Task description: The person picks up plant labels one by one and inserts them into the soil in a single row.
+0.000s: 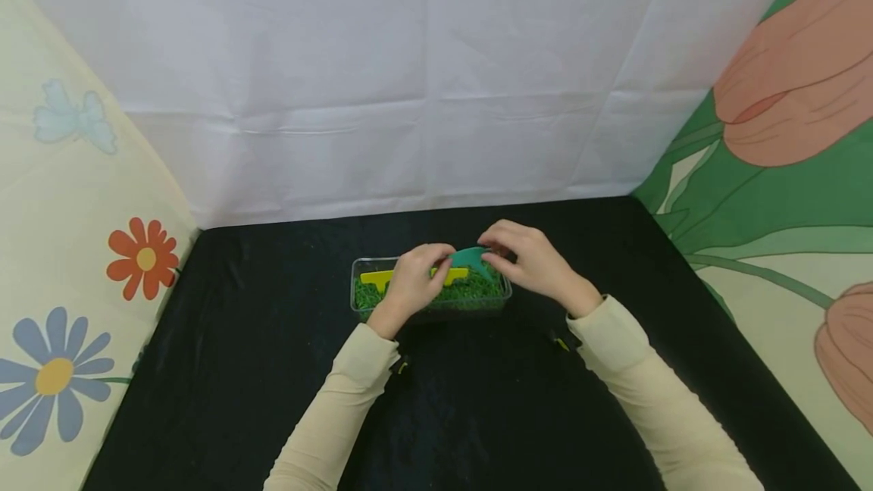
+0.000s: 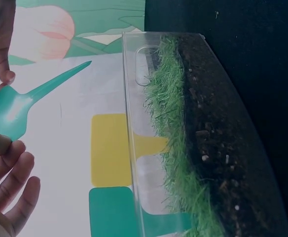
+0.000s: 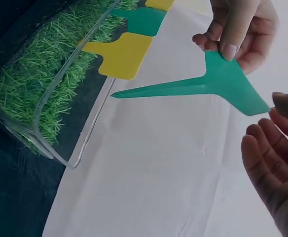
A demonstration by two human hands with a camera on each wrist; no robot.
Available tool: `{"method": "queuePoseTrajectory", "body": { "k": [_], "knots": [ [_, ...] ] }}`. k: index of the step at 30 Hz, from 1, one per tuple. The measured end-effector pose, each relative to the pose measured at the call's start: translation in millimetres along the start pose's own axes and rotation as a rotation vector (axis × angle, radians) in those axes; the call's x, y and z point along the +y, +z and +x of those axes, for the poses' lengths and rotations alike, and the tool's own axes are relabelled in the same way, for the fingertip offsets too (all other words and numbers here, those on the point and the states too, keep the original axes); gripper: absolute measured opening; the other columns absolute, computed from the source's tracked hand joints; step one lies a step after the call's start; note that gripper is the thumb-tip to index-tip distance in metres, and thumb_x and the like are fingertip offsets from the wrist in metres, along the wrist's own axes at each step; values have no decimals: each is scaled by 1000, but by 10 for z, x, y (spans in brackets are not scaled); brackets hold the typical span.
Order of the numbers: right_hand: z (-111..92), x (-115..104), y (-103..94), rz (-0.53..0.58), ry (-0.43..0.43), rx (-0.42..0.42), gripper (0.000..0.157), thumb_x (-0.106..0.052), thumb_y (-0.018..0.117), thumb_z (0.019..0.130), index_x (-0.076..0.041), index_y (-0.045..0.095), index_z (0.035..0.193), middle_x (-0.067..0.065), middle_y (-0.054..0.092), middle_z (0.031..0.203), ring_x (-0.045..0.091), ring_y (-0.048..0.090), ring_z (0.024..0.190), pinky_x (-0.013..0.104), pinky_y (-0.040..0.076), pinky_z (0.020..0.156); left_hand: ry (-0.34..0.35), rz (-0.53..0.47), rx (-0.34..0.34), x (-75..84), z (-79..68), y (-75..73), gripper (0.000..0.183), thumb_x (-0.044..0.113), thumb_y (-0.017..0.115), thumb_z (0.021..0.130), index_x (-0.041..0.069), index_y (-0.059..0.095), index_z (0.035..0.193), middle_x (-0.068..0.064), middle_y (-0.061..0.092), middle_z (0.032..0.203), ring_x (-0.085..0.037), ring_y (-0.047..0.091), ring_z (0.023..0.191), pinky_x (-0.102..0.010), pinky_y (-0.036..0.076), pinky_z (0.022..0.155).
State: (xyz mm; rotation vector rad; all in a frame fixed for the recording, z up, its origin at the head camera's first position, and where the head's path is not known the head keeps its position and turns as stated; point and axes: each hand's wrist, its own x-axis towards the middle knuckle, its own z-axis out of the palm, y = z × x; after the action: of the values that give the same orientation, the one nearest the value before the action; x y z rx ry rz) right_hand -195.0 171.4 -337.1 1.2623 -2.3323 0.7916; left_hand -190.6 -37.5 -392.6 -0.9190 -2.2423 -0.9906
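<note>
Green plant label (image 1: pixel 470 258) half behind both hands

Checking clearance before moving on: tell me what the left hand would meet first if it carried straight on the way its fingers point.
Probably the teal plastic plant marker, which the left hand already touches at its flat end; the right hand lies just beyond. Depth is unclear.
</note>
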Motion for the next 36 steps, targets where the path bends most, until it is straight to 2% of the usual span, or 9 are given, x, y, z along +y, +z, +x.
{"method": "queuePoseTrajectory", "body": {
  "k": [7,18,27,36],
  "knots": [
    [74,-54,-1,-11,4,-55,17,2,70,76,-3,61,90,6,57,87,10,52,65,29,47,54,15,26,-8,7,9,10,11,0,60,84,3,66,93,-7,66,85,-17,60,69,-26,49,62],
    [143,-85,-2,-54,58,-150,12,0,68,78,-4,63,88,4,56,82,9,48,61,24,43,54,45,47,-10,18,11,18,11,-1,59,85,2,65,93,-7,65,81,-18,57,62,-25,46,57],
    [244,-91,-14,-92,28,-223,8,2,65,80,-5,64,83,4,56,79,13,51,63,25,44,55,62,62,-5,10,20,19,11,-1,60,84,3,66,92,-7,65,82,-15,57,63,-24,47,58],
    [291,-120,-29,-124,49,-286,10,6,60,82,-3,66,83,5,56,76,14,53,64,25,45,55,53,58,-11,10,13,19,11,-1,59,84,2,66,93,-7,65,82,-16,57,64,-24,47,58]
  ]
}}
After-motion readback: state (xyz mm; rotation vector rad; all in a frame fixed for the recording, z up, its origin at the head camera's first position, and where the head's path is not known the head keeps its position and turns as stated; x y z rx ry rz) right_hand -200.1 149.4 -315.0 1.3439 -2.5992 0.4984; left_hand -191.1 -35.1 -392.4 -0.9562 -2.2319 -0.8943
